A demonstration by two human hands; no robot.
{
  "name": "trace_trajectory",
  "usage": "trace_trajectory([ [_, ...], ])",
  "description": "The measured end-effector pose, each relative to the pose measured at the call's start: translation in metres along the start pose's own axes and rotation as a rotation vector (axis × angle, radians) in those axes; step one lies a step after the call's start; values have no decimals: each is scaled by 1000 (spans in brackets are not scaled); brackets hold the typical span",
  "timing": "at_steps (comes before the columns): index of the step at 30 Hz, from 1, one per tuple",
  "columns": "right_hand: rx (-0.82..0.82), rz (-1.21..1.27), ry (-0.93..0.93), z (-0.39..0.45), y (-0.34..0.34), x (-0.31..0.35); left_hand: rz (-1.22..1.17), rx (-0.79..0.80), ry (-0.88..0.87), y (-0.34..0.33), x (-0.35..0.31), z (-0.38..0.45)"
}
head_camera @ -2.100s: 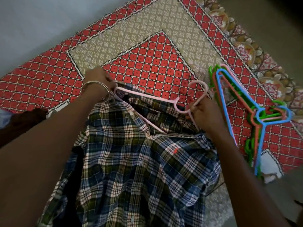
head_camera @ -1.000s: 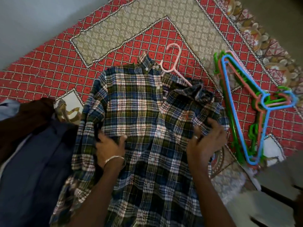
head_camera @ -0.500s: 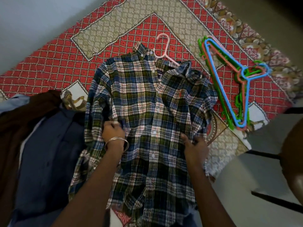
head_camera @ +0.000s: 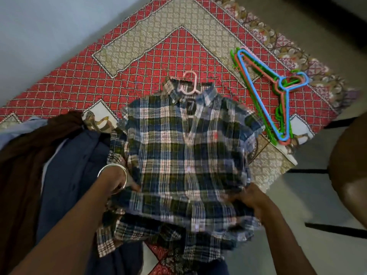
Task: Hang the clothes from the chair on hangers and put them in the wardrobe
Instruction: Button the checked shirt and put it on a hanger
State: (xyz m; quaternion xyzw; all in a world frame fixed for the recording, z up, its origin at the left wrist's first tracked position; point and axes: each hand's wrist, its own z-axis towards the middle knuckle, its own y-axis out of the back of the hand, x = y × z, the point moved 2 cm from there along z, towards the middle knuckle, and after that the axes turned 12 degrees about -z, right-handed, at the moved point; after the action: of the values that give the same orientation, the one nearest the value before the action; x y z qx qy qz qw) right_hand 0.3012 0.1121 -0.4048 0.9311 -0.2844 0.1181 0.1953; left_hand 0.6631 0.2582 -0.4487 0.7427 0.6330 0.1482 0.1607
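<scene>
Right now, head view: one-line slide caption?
Both hands, left hand and right hand, grip the plaid shirt on its pink hanger, beside spare hangers.

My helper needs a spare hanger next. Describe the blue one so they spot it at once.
On the red patterned bedspread, right of the plaid shirt, lies a stack of plastic hangers. The blue hanger lies topmost, over green and salmon ones.

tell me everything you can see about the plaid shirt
The plaid shirt is a woven check in blue, dark green, white and pink, motion-blurred here. It lies front up on the red patterned bedspread, collar away from the person, with a pink hanger inside and its hook poking out at the neck. A small red mark sits on the chest. The left hand and right hand grip its sides near the hem, which is bunched.
</scene>
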Motion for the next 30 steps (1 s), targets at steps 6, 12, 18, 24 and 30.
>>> trace_trajectory([
  [6, -554, -599, -149, -21, -42, -9, 211, -400, -186, -59, 1, -77],
  [12, -885, -697, 257, -20, -81, 50, 411, -633, -430, -97, -37, -114],
  [18, -519, -548, 553, 35, -76, 128, 319, -491, -804, -64, -126, -76],
  [24, -554, -709, 303, 72, -77, 166, -275, -386, -718, -36, -165, -29],
  [30, -529, -787, 167, 85, -83, 171, -489, -367, -635, -40, -175, -16],
])
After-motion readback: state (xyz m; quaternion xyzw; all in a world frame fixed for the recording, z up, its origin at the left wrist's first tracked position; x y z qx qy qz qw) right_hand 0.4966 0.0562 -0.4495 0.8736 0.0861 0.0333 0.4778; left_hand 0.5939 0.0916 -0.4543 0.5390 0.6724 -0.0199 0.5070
